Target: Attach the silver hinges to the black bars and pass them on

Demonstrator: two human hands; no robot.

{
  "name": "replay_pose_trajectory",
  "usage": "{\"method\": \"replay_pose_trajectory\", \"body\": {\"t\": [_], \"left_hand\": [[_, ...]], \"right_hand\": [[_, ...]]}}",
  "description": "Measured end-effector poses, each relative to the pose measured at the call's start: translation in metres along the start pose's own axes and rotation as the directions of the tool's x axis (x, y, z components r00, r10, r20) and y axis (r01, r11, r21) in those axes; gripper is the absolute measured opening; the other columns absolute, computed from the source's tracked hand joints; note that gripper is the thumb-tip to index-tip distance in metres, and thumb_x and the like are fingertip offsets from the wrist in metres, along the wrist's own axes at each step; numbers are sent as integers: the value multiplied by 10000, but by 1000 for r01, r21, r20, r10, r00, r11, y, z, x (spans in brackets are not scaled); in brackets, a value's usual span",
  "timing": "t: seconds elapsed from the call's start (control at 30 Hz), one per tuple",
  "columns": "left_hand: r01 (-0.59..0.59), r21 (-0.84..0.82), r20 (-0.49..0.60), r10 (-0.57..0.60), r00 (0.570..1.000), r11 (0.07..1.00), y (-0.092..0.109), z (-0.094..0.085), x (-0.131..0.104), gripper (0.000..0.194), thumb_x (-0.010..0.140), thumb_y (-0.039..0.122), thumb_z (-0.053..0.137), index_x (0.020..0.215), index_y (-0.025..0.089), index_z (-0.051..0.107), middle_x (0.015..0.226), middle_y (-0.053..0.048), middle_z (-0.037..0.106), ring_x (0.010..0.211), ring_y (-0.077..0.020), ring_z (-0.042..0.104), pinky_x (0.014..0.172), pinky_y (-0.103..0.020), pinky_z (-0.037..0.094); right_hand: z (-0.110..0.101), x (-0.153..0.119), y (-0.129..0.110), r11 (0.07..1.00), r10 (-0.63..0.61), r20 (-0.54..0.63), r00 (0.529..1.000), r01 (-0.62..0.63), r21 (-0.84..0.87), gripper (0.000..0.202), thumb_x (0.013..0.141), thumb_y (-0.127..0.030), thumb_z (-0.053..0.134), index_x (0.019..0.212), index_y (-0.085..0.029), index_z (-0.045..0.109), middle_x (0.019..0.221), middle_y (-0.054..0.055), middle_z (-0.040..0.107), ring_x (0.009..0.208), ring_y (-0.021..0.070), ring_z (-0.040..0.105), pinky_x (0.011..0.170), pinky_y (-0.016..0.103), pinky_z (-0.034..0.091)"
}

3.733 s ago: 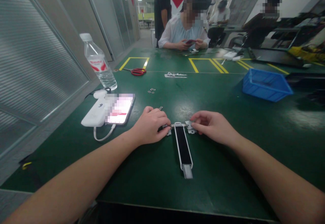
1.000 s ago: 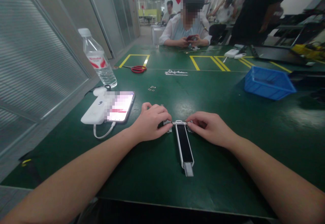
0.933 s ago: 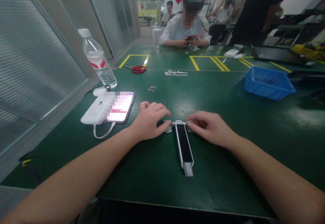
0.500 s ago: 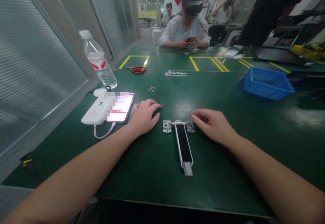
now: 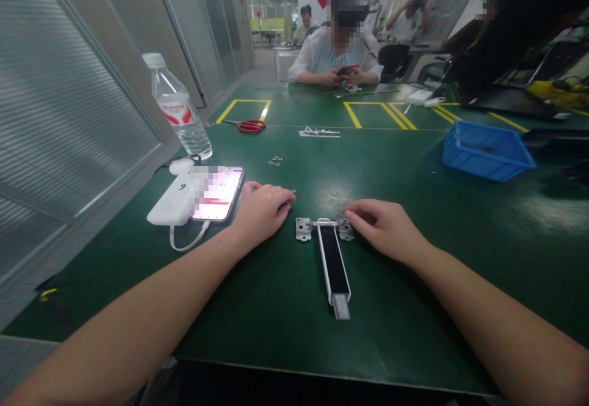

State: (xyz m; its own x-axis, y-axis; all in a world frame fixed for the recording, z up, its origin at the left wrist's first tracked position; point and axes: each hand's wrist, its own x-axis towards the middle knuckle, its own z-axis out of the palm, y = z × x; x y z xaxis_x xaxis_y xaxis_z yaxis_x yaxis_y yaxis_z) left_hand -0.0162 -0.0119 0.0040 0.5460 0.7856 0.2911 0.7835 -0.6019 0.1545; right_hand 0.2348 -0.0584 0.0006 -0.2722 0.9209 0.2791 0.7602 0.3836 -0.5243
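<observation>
Reaching to a small metal ring (image 5: 293,191), left hand (image 5: 264,210) is off the bracket; thumb and index nearly meet just below the ring, cannot tell if anything is pinched. Right hand (image 5: 384,222) just beside the right plate (image 5: 346,229), thumb and index tips overlapping in view; cannot tell if they touch.

Containers: one blue bin (image 5: 488,151) on the right of the desk (image 5: 391,320), inside too dark to read; one capped bottle (image 5: 177,111) at left, clear liquid in it, red-and-white label.

Counts: one black-and-white bar (image 5: 334,262) flat on the desk between the forearms, two metal plates at its far end, left plate (image 5: 302,229) fully visible; about four small rings (image 5: 275,160) grouped farther off, plus the single one by the left fingers; one phone (image 5: 225,194) beside one white power bank (image 5: 170,200), one white cable (image 5: 196,243); one pair of red-handled scissors (image 5: 251,126); some thin white strips (image 5: 319,132), too fine to count. One person (image 5: 338,56) seated opposite, phone in both hands.

Versus a second ago: both hands were on the plates, now left has shifted outward to the ring, right has backed off slightly; bar unmoved. Dark-clothed person (image 5: 529,32) farther right.
</observation>
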Motion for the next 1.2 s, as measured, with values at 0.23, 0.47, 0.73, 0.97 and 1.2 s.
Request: {"method": "replay_pose_trajectory", "body": {"t": [0.23,0.47,0.73,0.97,1.2], "left_hand": [[-69,-136,-153,48,987,988,6,-1,-3,181,941,219,510,1063,255,639,1034,-19,695,973,-180,613,819,-345,321],[-220,-218,-266,159,951,951,13,-5,-5,112,918,310,580,931,235,662,937,3,723,895,-157,647,836,-343,324],[-338,-280,-358,229,905,898,17,-5,-6,90,905,306,597,883,230,640,890,31,741,858,-136,676,842,-329,350],[-290,-304,-303,197,932,907,17,-7,-6,110,882,321,607,866,215,627,836,40,720,736,-119,645,828,-322,333],[-176,-255,-165,136,977,951,17,-8,-6,107,849,291,569,793,214,617,800,33,699,773,-144,606,804,-348,270]], "right_hand": [[0,-1,0,1000,-25,-21,999,25,12,212,874,-266,525,855,-167,711,734,47,703,597,150,590,567,274,440],[0,-2,-1,995,-90,-51,995,93,44,198,875,-248,536,885,-155,710,751,46,709,610,143,601,574,267,453],[-1,-3,-3,983,-170,-90,981,176,60,180,883,-222,535,862,-157,702,757,44,707,623,134,608,570,252,453],[-2,-5,-2,980,-187,-65,980,191,57,180,881,-217,535,869,-145,700,754,43,699,609,126,588,559,248,439],[-3,-4,-2,985,-170,-14,985,170,42,182,863,-241,538,823,-144,687,695,34,665,571,123,553,538,248,417]]}}
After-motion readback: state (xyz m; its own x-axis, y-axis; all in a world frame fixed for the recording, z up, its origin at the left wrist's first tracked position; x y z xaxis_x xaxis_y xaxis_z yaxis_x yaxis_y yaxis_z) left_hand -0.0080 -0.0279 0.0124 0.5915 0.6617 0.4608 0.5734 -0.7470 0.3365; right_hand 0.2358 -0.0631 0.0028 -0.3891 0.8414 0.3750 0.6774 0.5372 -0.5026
